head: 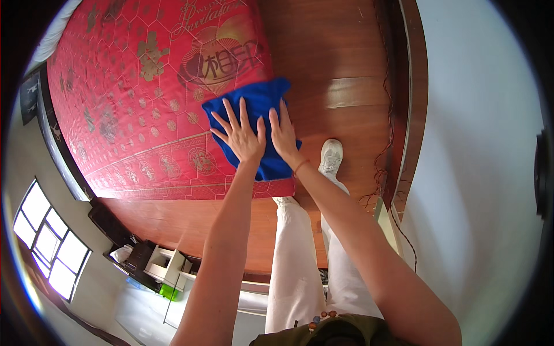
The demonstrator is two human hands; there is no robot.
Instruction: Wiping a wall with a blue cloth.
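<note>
A blue cloth (246,97) lies spread over the corner of a red mattress (147,108) with gold patterns and printed writing. My left hand (244,137) rests flat on the cloth, its fingers spread apart. Beside it, my right hand (283,137) lies palm down near the cloth's right edge, with the fingers stretched out and closer together. A thin red band circles my right wrist. Neither hand visibly grips the cloth. What lies under my palms is hidden.
Brown wood flooring (320,34) runs along the mattress's right side, where my white shoe (331,156) stands. Tangled cables (381,166) follow the base of the white wall (471,129). At lower left are a window (52,240) and a small white cabinet (166,264).
</note>
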